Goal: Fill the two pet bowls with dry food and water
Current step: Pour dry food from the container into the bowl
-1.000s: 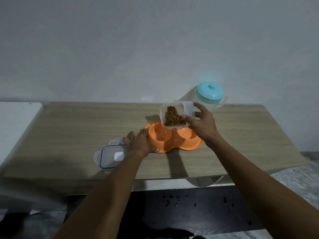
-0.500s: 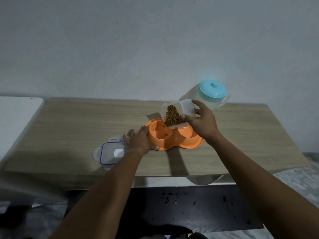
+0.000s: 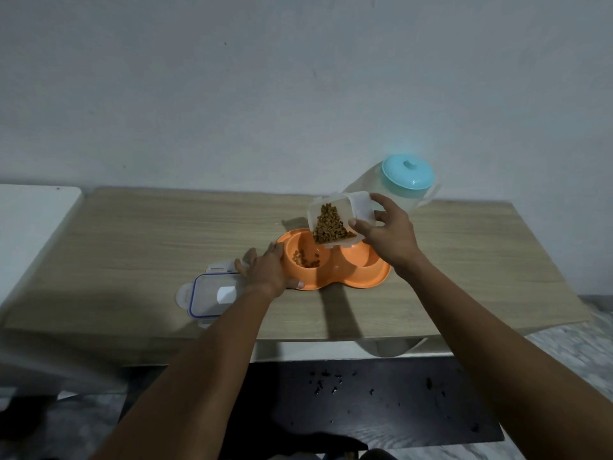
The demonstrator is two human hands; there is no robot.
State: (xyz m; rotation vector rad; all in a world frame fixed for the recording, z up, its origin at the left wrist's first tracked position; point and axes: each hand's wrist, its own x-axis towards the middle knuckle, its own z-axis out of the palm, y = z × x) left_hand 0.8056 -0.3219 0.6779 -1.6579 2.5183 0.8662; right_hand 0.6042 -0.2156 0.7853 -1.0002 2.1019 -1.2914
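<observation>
An orange double pet bowl sits on the wooden table. My left hand grips its left rim. My right hand holds a clear food container tilted steeply over the left bowl, with brown kibble piled at its lower edge. Some kibble lies in the left bowl. The right bowl looks empty. A clear water jug with a teal lid stands behind my right hand.
The container's clear lid with a blue seal lies flat on the table left of the bowl. A white surface adjoins the table's left end. A dark mat with scattered crumbs lies on the floor below.
My right hand has tipped the container further over the left bowl, and kibble has dropped into that bowl. My left hand stays on the bowl's rim.
</observation>
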